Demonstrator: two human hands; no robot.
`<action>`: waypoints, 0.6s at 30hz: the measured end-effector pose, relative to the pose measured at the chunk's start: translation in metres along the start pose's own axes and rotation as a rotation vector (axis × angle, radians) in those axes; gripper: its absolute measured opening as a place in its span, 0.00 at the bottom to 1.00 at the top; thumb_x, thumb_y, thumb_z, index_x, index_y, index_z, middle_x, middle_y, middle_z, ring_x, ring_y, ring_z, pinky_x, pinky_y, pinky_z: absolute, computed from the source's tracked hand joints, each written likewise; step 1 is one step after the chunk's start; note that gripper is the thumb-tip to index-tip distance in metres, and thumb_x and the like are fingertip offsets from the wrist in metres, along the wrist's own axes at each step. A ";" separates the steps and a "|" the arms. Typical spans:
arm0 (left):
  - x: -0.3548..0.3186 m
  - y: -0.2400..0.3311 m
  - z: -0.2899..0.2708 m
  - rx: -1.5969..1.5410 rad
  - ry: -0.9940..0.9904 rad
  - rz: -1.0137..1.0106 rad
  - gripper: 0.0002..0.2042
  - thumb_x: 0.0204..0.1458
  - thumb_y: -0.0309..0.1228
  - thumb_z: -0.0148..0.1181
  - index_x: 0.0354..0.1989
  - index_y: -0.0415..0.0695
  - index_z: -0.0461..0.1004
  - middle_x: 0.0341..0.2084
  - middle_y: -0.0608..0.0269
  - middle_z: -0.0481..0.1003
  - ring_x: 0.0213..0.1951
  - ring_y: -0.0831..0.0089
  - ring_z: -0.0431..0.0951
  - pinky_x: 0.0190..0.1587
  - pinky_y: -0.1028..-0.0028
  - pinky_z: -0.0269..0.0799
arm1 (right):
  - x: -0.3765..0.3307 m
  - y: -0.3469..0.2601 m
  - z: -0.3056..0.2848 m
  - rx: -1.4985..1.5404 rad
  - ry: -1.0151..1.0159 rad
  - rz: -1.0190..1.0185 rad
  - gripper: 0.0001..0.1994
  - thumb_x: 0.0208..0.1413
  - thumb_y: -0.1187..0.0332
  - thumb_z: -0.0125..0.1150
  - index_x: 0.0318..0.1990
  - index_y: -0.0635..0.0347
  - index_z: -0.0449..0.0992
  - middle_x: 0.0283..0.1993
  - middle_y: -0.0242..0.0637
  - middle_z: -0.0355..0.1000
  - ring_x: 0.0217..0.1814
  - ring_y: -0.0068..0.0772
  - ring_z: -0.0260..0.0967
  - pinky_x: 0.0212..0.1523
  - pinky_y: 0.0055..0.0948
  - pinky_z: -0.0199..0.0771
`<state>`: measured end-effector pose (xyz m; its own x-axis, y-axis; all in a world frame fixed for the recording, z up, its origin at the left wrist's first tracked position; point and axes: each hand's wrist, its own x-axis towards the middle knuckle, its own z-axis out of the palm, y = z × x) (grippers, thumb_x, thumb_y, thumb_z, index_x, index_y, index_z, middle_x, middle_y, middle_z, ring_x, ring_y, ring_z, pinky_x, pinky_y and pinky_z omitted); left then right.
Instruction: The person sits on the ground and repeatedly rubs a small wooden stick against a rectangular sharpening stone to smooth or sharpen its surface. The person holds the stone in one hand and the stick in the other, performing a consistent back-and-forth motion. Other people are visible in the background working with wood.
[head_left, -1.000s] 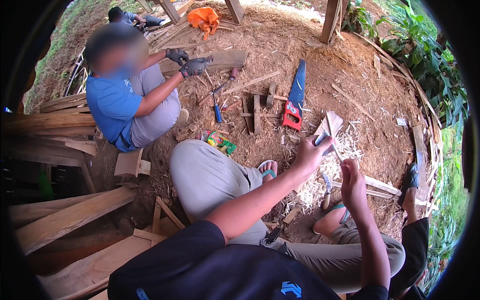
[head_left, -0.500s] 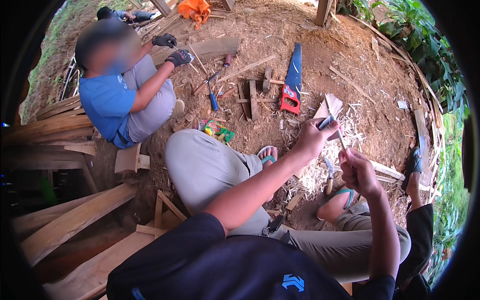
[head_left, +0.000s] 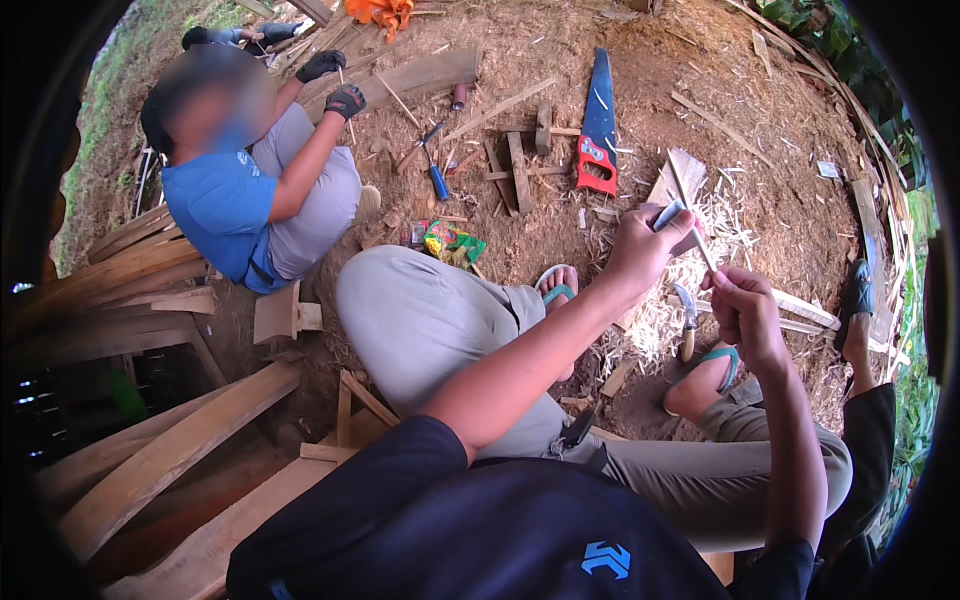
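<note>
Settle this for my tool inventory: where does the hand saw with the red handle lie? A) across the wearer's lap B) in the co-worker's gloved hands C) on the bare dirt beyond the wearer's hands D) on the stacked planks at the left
C: the saw lies flat on the dirt among wood scraps, beyond the left hand and right hand, touched by nobody.

We look down from a single head-worn fisheye, close above our own lap and forearms at lower frame, facing the dirt ground (head_left: 640, 40) ahead; a co-worker (head_left: 250, 190) sits upper left, and the dark rim probably hides the edges.
</note>
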<state>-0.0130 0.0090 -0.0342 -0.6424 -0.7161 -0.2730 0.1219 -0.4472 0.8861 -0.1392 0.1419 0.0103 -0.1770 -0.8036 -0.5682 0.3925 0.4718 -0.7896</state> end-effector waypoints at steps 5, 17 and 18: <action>0.001 0.001 0.000 0.016 -0.050 0.027 0.09 0.58 0.35 0.59 0.35 0.41 0.79 0.28 0.67 0.78 0.32 0.82 0.75 0.39 0.77 0.70 | 0.002 -0.001 -0.010 0.263 -0.123 0.164 0.10 0.65 0.64 0.47 0.37 0.58 0.71 0.18 0.16 0.49 0.15 0.10 0.42 0.13 0.17 0.37; 0.003 0.001 -0.008 0.072 -0.030 -0.092 0.10 0.59 0.35 0.57 0.38 0.40 0.76 0.32 0.61 0.78 0.36 0.75 0.78 0.40 0.71 0.75 | 0.012 0.010 -0.001 -0.147 0.008 -0.080 0.11 0.65 0.63 0.48 0.38 0.60 0.73 0.18 0.24 0.58 0.14 0.19 0.51 0.14 0.23 0.48; 0.004 0.003 -0.011 0.017 -0.116 -0.063 0.11 0.60 0.36 0.57 0.38 0.40 0.76 0.33 0.61 0.78 0.37 0.74 0.78 0.43 0.70 0.74 | 0.006 -0.002 -0.007 0.339 -0.223 0.188 0.11 0.66 0.61 0.47 0.37 0.58 0.71 0.17 0.16 0.49 0.14 0.10 0.40 0.11 0.18 0.37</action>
<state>-0.0070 -0.0007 -0.0369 -0.7315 -0.6199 -0.2840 0.0667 -0.4796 0.8749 -0.1479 0.1386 0.0071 0.1095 -0.7915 -0.6013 0.6794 0.5011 -0.5360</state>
